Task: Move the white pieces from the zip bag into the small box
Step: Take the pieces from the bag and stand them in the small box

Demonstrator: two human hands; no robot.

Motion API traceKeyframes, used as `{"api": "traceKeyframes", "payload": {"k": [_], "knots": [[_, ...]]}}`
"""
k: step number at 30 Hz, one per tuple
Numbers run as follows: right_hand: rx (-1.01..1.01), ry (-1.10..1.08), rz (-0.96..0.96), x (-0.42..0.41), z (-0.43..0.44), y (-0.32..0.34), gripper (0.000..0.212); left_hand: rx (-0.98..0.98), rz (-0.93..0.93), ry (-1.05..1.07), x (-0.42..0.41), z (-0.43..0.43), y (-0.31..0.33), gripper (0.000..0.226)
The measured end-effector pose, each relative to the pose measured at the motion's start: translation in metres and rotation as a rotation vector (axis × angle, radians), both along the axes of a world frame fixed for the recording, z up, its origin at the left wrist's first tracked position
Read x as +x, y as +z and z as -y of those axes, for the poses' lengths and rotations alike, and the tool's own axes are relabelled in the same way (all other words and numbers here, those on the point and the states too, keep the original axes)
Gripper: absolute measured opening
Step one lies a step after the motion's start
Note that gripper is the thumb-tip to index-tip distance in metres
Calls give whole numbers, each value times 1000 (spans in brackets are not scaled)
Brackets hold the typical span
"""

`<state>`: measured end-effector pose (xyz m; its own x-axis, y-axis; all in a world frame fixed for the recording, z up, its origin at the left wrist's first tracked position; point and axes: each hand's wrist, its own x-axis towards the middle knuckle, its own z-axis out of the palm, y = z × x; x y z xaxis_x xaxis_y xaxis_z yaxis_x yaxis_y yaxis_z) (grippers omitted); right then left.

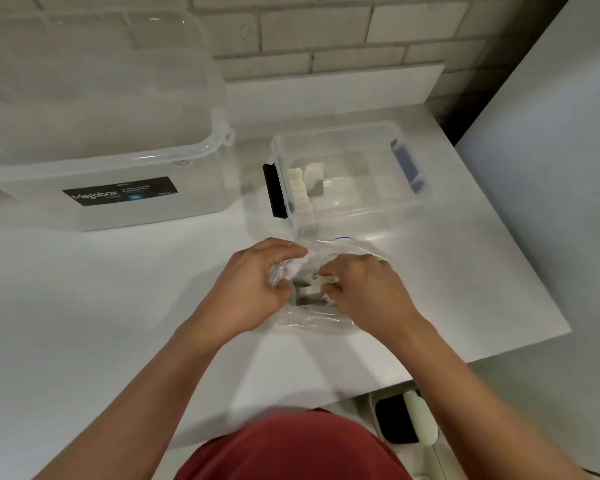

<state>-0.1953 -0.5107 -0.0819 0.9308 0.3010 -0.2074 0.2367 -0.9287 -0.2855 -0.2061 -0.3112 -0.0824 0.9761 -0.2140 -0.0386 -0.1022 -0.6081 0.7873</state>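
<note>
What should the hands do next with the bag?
Probably lift the right hand, which pinches white pieces inside the clear plastic zip bag, toward the small clear box. The left hand holds the bag's mouth open, and some pieces already lie there.

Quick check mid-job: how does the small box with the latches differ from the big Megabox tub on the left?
The small box is far smaller than the Megabox tub. It has dark latches on both ends; the tub shows only a clear clip at its corner. The small box already holds white pieces; nothing shows inside the tub. The tub carries a black label; none shows on the small box. Both are clear plastic, lidless, standing on the white table.
</note>
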Motion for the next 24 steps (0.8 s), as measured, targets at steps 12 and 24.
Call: {"api": "traceKeyframes", "payload": {"k": [12,24], "knots": [[127,-38,177,-11,2,-14,12,3,-11,-37,-4,-5,2,49],[983,-441,-366,-15,26,28,10,-225,-225,48,3,1,11,23]]}}
